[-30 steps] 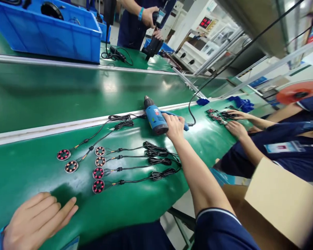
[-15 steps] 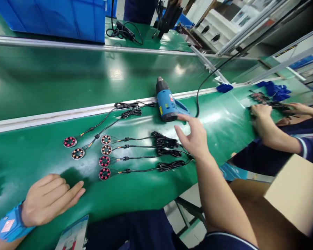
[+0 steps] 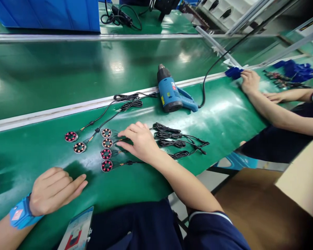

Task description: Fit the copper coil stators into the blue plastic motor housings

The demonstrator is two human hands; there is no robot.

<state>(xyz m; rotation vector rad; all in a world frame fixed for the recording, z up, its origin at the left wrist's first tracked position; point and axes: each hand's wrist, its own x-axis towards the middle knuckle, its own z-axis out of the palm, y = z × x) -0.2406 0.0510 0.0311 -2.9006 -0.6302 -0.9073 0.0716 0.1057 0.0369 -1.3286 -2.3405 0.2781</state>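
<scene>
My right hand (image 3: pixel 139 143) hovers over the cables of a column of round coil rings, thumb and fingertips apart. Nothing shows held in it. Two rings in the column, an upper one (image 3: pixel 106 133) and the one under it (image 3: pixel 107 143), have copper-coloured windings. A red-wound ring (image 3: pixel 106 153) and another red one (image 3: pixel 106 165) lie below. Their black cables (image 3: pixel 167 131) run right in bundles, partly behind my hand. My left hand (image 3: pixel 58 191) lies at the lower left, fingers curled, forefinger and thumb close together; nothing visible is in it.
Two more rings, one red (image 3: pixel 71 136) and one copper (image 3: pixel 79 147), lie to the left with bundled cables. A blue heat gun (image 3: pixel 169 92) rests by the white rail (image 3: pixel 94 106). A co-worker's hand (image 3: pixel 250 81) touches blue material at right. A blue bin (image 3: pixel 47 15) stands behind.
My right hand has moved left and down from the heat gun to the ring cables. My left hand keeps its pose. The co-worker's hand has reached toward the blue piece.
</scene>
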